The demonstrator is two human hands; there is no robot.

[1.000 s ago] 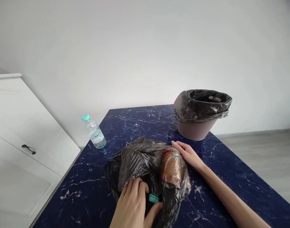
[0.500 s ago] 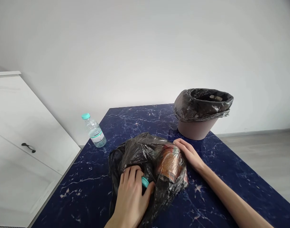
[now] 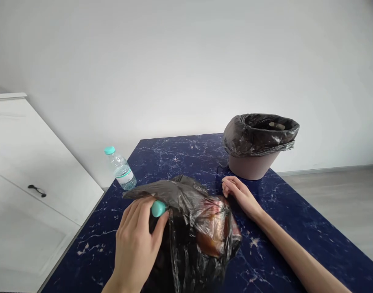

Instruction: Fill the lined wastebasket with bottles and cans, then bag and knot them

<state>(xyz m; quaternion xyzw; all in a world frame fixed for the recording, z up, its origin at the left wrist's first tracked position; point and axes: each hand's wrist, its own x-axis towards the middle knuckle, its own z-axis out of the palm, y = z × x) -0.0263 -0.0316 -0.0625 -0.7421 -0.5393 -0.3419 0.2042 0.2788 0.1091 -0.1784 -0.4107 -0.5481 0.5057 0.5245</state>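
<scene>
A black plastic bag (image 3: 186, 228) lies crumpled on the table, its thin film showing an orange-and-red package (image 3: 212, 228) inside. At the bag's mouth, my left hand (image 3: 137, 236) is closed around a bottle, of which only the teal cap (image 3: 158, 208) sticks out between thumb and fingers; its body is hidden by my hand and the bag. Just right of the bag, my right hand (image 3: 238, 193) rests on the table with fingers curled in and nothing visible in them.
A clear bottle (image 3: 121, 171) with a teal cap and some liquid stands at the table's left edge. A bin (image 3: 250, 166) lined with a black bag stands at the back right. The blue marbled table (image 3: 174, 156) has a white cabinet (image 3: 30, 219) to its left.
My left hand has moved left and slightly up, bringing the teal cap further out of the bag. The bag has shifted and opened on the left. My right hand has come off the bag.
</scene>
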